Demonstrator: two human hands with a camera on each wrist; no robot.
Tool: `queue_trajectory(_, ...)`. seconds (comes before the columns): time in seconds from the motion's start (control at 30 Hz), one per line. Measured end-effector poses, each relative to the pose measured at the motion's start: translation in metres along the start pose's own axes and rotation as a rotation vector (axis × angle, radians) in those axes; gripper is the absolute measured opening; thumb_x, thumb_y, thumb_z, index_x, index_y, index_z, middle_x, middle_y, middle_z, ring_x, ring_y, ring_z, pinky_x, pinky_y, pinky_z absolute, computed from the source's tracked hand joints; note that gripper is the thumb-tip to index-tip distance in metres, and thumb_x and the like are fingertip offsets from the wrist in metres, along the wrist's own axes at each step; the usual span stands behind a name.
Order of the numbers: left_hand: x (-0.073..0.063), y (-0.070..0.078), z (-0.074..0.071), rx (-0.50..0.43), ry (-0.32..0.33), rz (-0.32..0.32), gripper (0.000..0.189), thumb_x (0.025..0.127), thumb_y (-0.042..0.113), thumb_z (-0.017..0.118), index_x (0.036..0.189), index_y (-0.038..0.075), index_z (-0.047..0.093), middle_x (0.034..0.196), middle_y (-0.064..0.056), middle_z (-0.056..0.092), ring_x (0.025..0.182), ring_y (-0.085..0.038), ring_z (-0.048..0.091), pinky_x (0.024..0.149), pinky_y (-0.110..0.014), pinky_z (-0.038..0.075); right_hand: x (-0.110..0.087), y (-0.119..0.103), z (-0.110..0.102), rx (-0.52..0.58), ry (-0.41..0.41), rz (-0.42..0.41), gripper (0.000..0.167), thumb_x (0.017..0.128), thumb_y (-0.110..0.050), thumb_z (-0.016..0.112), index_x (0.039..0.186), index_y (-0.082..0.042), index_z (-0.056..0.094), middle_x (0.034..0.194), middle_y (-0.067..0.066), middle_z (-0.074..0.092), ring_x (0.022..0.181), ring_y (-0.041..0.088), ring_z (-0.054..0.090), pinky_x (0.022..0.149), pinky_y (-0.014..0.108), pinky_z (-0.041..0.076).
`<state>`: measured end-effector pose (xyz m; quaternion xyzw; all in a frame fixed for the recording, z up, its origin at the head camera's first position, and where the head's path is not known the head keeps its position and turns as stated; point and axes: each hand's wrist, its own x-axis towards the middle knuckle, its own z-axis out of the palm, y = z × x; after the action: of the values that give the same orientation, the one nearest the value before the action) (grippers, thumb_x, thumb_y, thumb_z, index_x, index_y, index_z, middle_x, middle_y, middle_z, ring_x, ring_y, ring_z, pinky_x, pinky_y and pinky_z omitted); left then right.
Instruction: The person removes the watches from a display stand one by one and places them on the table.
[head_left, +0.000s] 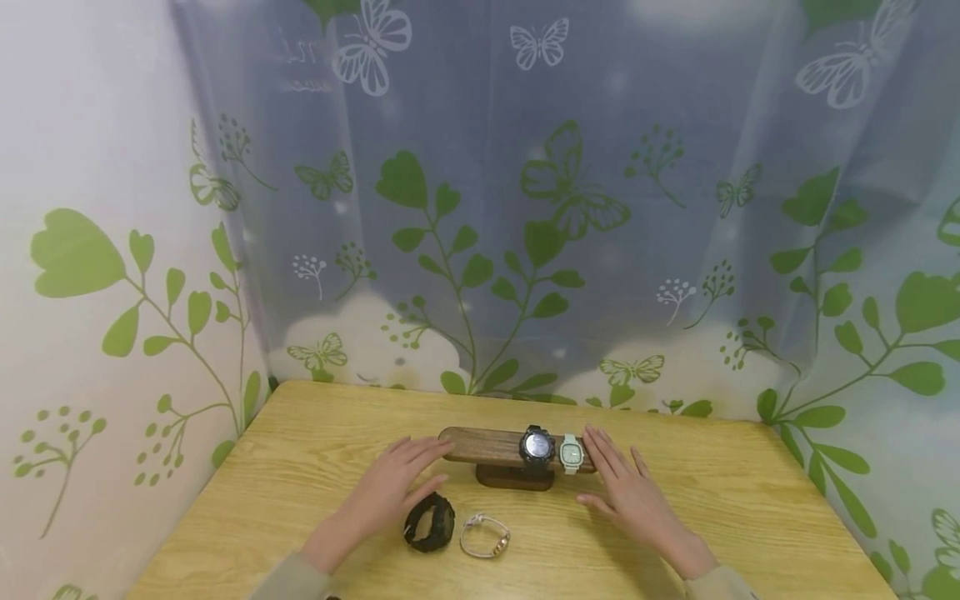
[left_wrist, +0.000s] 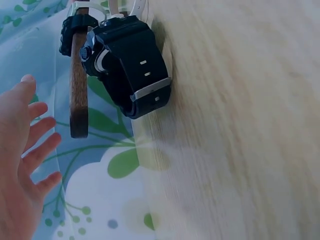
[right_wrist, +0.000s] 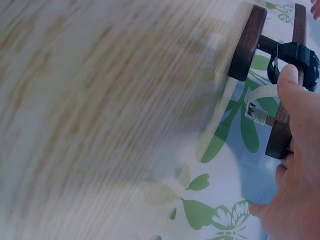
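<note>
A dark wooden watch stand (head_left: 483,446) stands on the table in the head view. Its bar carries a black digital watch (head_left: 537,446) and, toward the right end, a pale green square-faced watch (head_left: 572,454). My left hand (head_left: 386,492) is at the bar's left end, fingers extended and holding nothing; the left wrist view shows a gap between them. Beside the bar's right end is my right hand (head_left: 637,500), fingers extended, close to the pale watch; whether they touch the bar I cannot tell. A second black watch (head_left: 446,521) rests on the table near my left hand.
Right of the loose black watch lies a thin light-coloured bracelet (head_left: 500,546) with beads. The wooden table (head_left: 360,408) reaches back to a curtain (head_left: 480,275) printed with leaves and butterflies, which also hangs along both sides.
</note>
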<state>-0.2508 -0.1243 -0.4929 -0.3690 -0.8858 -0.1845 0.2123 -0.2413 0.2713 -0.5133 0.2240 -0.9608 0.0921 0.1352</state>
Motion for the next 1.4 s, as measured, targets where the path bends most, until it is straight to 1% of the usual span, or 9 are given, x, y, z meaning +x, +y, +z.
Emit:
queue_trajectory(0.17,0.010,-0.002,0.006,0.016,-0.059,-0.031,0.055,0.101,0.034,0.063,0.150,0.011,0.051,0.153,-0.007,0.051,0.141,-0.026,0.048,0.118,-0.056,0.032,-0.001,0.001,0.000,-0.007,0.008,-0.004,0.098,0.092,-0.044,0.072,0.164,-0.011,0.014,0.169,0.012,0.015,0.153,0.035,0.021,0.118,0.068,0.015)
queue_trajectory(0.3,0.016,-0.004,0.014,0.044,-0.102,-0.036,0.059,0.102,0.037,0.060,0.153,0.010,0.046,0.157,-0.009,0.045,0.145,-0.029,0.042,0.120,-0.057,0.026,-0.001,0.000,-0.001,-0.002,0.016,-0.005,0.097,0.092,-0.044,0.072,0.163,-0.009,0.017,0.169,0.012,0.016,0.153,0.034,0.022,0.118,0.069,0.015)
queue_trajectory(0.37,0.018,-0.006,0.017,0.059,-0.118,-0.035,0.061,0.103,0.039,0.057,0.155,0.011,0.043,0.159,-0.009,0.042,0.146,-0.029,0.039,0.120,-0.058,0.024,0.000,-0.001,-0.001,-0.001,0.015,-0.007,0.095,0.092,-0.043,0.072,0.163,-0.007,0.019,0.169,0.012,0.017,0.153,0.035,0.022,0.118,0.069,0.016)
queue_trajectory(0.57,0.018,-0.008,0.025,0.044,-0.161,-0.039,0.063,0.104,0.037,0.057,0.158,0.013,0.036,0.162,-0.009,0.037,0.150,-0.028,0.033,0.121,-0.062,0.019,0.001,-0.003,-0.002,0.006,0.025,-0.015,0.093,0.092,-0.042,0.073,0.161,-0.004,0.023,0.168,0.013,0.018,0.152,0.036,0.023,0.117,0.069,0.017)
queue_trajectory(0.8,0.019,-0.008,0.024,0.070,-0.182,-0.022,0.064,0.104,0.037,0.056,0.159,0.015,0.034,0.163,-0.007,0.034,0.152,-0.025,0.029,0.121,-0.063,0.018,0.001,-0.004,-0.003,0.048,0.077,-0.039,0.094,0.090,-0.037,0.075,0.162,-0.007,0.022,0.166,0.015,0.023,0.148,0.041,0.028,0.114,0.072,0.021)
queue_trajectory(0.9,0.020,-0.008,0.023,0.071,-0.186,-0.019,0.064,0.104,0.038,0.055,0.160,0.015,0.033,0.164,-0.007,0.033,0.152,-0.024,0.029,0.121,-0.062,0.018,0.002,-0.003,-0.004,0.089,0.074,-0.031,0.087,0.092,-0.033,0.073,0.160,-0.004,0.027,0.165,0.016,0.024,0.148,0.044,0.028,0.114,0.073,0.019)
queue_trajectory(1.03,0.021,-0.008,0.022,0.070,-0.196,-0.023,0.062,0.106,0.043,0.049,0.160,0.016,0.032,0.164,-0.006,0.032,0.152,-0.023,0.028,0.122,-0.061,0.017,0.006,0.001,-0.006,0.152,0.093,-0.022,0.078,0.093,-0.031,0.071,0.157,-0.004,0.035,0.163,0.016,0.030,0.147,0.045,0.029,0.114,0.073,0.019)
queue_trajectory(1.2,0.022,-0.006,0.020,0.071,-0.214,-0.020,0.062,0.107,0.048,0.041,0.160,0.015,0.032,0.164,-0.007,0.032,0.152,-0.024,0.028,0.122,-0.062,0.017,0.013,0.008,-0.006,0.202,0.132,-0.024,0.074,0.093,-0.033,0.072,0.155,-0.006,0.040,0.159,0.018,0.038,0.146,0.045,0.032,0.114,0.071,0.023)
queue_trajectory(1.4,0.023,-0.002,0.018,0.071,-0.223,-0.020,0.062,0.106,0.042,0.049,0.158,0.011,0.036,0.163,-0.010,0.032,0.151,-0.028,0.030,0.120,-0.065,0.019,0.021,0.009,-0.005,0.195,0.178,-0.076,0.079,0.089,-0.036,0.076,0.154,-0.008,0.042,0.157,0.018,0.041,0.144,0.045,0.036,0.111,0.070,0.030)
